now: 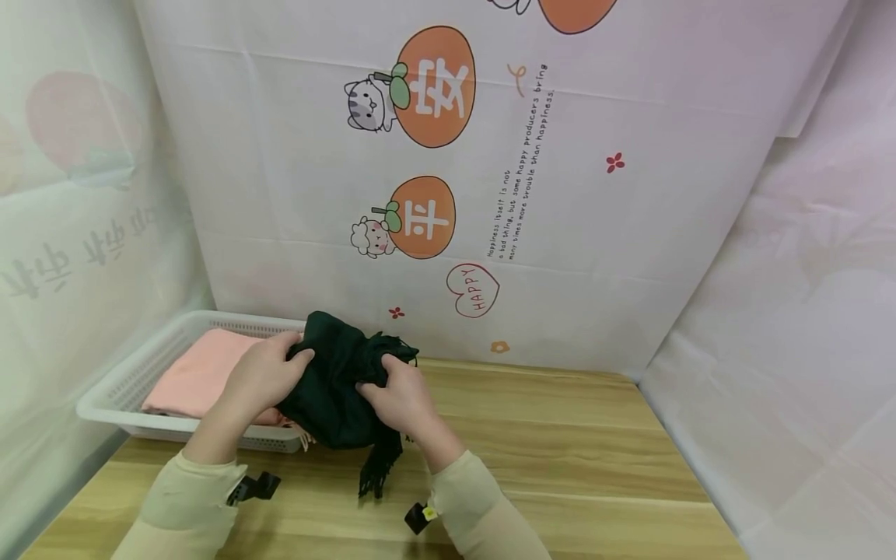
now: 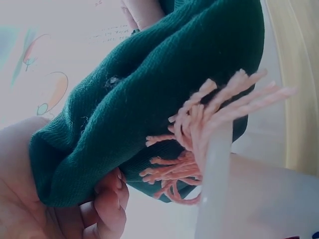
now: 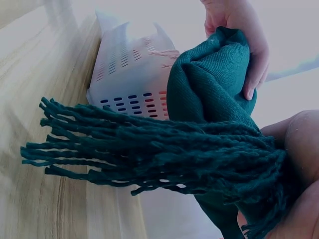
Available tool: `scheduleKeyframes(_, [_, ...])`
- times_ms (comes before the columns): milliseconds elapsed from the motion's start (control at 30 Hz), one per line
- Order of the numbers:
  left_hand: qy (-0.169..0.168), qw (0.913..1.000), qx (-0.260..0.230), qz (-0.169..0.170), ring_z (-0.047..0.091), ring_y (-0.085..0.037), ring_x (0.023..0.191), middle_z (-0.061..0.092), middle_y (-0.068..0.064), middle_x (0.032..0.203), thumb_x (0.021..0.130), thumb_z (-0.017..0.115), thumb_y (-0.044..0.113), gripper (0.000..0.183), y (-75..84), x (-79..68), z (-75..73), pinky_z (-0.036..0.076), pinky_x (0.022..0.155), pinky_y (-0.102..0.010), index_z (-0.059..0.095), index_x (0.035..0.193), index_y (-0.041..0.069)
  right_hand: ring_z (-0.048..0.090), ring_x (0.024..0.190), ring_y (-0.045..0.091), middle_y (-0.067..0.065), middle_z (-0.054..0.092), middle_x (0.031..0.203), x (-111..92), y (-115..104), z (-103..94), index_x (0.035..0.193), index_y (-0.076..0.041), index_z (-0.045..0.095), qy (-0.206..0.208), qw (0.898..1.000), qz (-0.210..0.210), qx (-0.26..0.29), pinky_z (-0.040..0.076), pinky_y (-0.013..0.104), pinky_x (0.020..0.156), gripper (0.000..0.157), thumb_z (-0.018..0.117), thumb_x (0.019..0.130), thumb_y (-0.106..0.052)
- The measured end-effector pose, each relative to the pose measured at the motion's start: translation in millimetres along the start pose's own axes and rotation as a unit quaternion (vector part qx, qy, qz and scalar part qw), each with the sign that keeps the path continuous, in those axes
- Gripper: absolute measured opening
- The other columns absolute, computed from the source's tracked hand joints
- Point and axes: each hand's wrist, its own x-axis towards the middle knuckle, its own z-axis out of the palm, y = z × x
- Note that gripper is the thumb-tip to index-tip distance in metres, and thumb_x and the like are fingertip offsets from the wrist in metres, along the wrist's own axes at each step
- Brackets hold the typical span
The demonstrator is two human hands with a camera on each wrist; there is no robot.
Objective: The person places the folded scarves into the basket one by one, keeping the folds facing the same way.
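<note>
A dark green fringed scarf (image 1: 336, 389) hangs bunched between both hands, over the right end of a white basket. My left hand (image 1: 269, 369) grips its left side, thumb on top and fingers tucked under the cloth, as the left wrist view shows. My right hand (image 1: 402, 393) grips the gathered right end, where dark green fringe (image 3: 149, 149) spills down toward the table. Inside the basket (image 1: 112, 408) lies a folded pink scarf (image 1: 203, 373). Its pink fringe (image 2: 199, 124) hangs over the basket rim beside the green cloth.
The basket stands at the left of the wooden table (image 1: 560, 451), near the back. A white printed sheet (image 1: 315, 194) rises behind the table, and pale sheets hang at the left and right sides.
</note>
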Motion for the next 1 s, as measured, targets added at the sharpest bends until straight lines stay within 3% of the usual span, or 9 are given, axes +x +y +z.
scheduleKeyframes(467, [0.008,0.9999,-0.003,0.006,0.066,-0.054,0.126,0.067,-0.034,0.142,0.114,0.058,0.028,0.046,-4.3,1.4,-5.4,0.051,0.104,-0.070,0.063,0.145,-0.006,0.059,0.083,0.019,0.001,0.067,0.099,0.0,0.5,1.5,0.110,-0.014,0.066,-0.005,1.000,-0.007,0.013,0.050,0.034,0.071,0.023,0.079,0.105,-0.032])
scheduleKeyframes(1000, [0.001,1.0000,-0.003,-0.005,0.063,-0.056,0.131,0.063,-0.035,0.148,0.115,0.058,0.030,0.051,-8.2,1.1,-4.5,0.049,0.107,-0.072,0.059,0.152,-0.006,0.061,0.092,0.020,0.009,0.073,0.117,1.3,5.0,7.1,0.117,-0.010,0.068,-0.005,1.000,0.000,0.005,0.056,0.040,0.083,0.028,0.079,0.105,-0.032])
